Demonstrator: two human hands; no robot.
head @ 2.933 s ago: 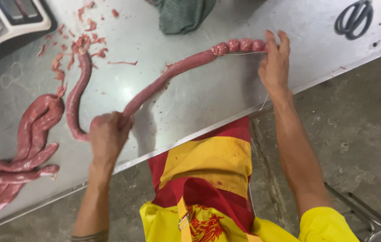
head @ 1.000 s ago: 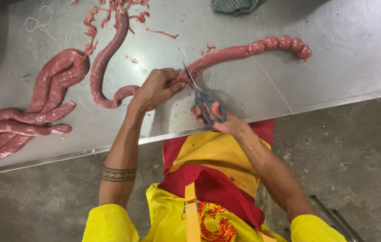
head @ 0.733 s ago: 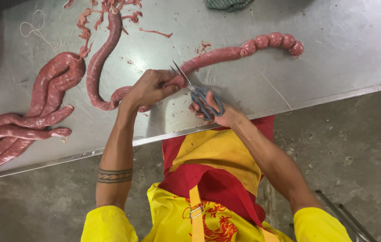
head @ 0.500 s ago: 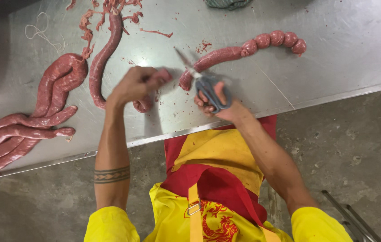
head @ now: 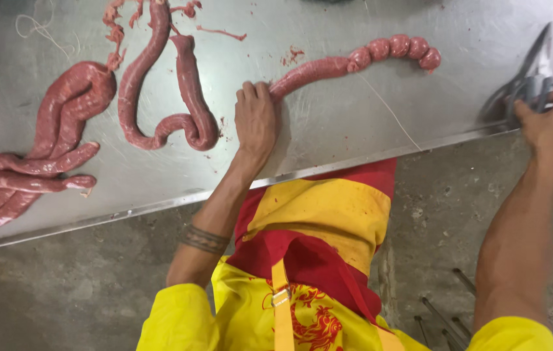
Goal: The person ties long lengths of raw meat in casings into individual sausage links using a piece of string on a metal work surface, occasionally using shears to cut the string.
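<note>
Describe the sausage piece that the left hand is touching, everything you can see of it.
The sausage piece is a reddish-pink length of raw-looking stuffed casing lying flat on the metal table. It runs from its cut end under the fingertips of the left hand up and rightward. Its far end is pinched into several small round links that curl downward. A thin string trails from it toward the table edge. It lies apart from the other sausages.

Soft overhead light gives mild glare on the steel table (head: 328, 130); the right hand (head: 549, 120) is motion-blurred.
</note>
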